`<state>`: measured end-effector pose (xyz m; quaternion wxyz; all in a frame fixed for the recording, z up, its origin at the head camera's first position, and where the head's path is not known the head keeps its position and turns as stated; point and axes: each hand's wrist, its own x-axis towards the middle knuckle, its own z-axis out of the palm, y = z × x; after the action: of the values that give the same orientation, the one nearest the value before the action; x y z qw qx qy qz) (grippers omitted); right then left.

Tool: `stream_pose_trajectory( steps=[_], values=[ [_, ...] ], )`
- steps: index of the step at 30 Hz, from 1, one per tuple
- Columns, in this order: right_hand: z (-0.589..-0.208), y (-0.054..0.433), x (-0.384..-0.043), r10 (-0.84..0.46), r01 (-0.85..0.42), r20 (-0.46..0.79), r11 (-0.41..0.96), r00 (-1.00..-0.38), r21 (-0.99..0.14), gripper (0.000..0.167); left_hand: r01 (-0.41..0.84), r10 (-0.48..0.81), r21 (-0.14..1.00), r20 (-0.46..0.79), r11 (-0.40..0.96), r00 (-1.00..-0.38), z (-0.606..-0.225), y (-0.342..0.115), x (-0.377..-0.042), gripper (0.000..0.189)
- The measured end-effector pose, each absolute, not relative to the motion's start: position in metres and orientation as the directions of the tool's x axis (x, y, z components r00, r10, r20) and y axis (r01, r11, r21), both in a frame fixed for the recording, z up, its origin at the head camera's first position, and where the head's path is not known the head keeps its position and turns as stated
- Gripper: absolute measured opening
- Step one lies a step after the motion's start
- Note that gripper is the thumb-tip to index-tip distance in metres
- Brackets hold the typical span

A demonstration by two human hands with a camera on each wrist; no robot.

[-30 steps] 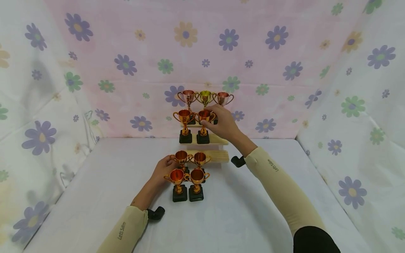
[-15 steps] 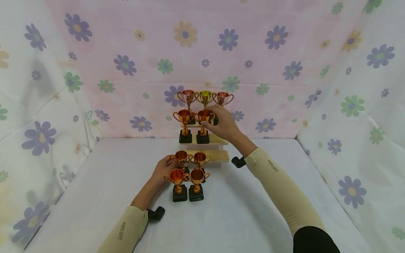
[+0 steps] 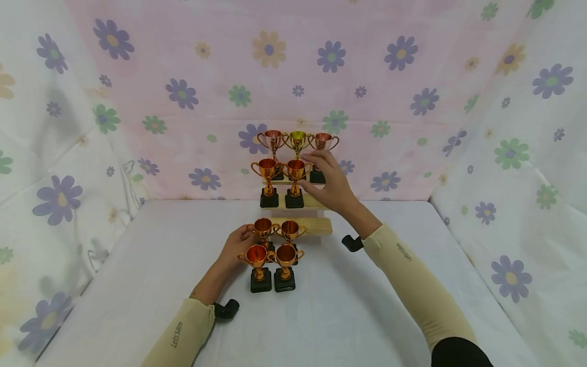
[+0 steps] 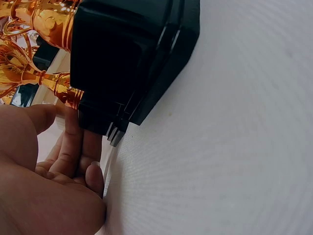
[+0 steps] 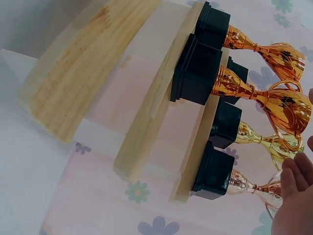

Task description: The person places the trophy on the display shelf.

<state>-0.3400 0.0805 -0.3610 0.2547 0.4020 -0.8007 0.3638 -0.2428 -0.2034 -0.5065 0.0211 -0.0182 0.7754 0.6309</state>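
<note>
In the head view my right hand [image 3: 331, 182] is beside an orange-gold trophy [image 3: 295, 171] on the middle step of a wooden stand, its thumb and fingers spread, with a gap from the cup. A matching trophy [image 3: 267, 169] stands to its left on that step. My left hand [image 3: 234, 248] is at the rear left trophy [image 3: 263, 229] on the table, its thumb and fingers round the lower stem and black base [image 4: 98, 115]. Beside that trophy stands another [image 3: 290, 231]. Two more, a left one [image 3: 257, 257] and a right one [image 3: 286, 256], stand in front, all upright.
Two pinkish trophies, left [image 3: 272, 138] and right [image 3: 323, 142], flank a yellow-gold one [image 3: 298, 140] on the top step. The lowest wooden step [image 3: 312, 226] bears no trophy. A flowered cloth [image 3: 206, 102] hangs behind the white table [image 3: 367, 306].
My right hand has let go of the trophy on the middle step and drawn slightly right, its fingers parting. That trophy stays upright. The left hand has not visibly moved.
</note>
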Motion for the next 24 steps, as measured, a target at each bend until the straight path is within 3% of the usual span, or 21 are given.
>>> stream_pose_trajectory(
  steps=[12, 24],
  values=[
    [-0.378, 0.102, -0.314, -0.308, -0.835, 0.796, 0.378, -0.521, -0.4, 0.048, -0.057, -0.003, 0.975, -0.057, 0.215, -0.998, -0.508, -0.204, -0.244, 0.027],
    [-0.406, 0.108, -0.289, -0.294, -0.803, 0.763, 0.382, -0.575, -0.458, 0.048, -0.054, 0.0, 0.973, -0.056, 0.225, -0.998, -0.509, -0.205, -0.245, 0.028]
  ],
)
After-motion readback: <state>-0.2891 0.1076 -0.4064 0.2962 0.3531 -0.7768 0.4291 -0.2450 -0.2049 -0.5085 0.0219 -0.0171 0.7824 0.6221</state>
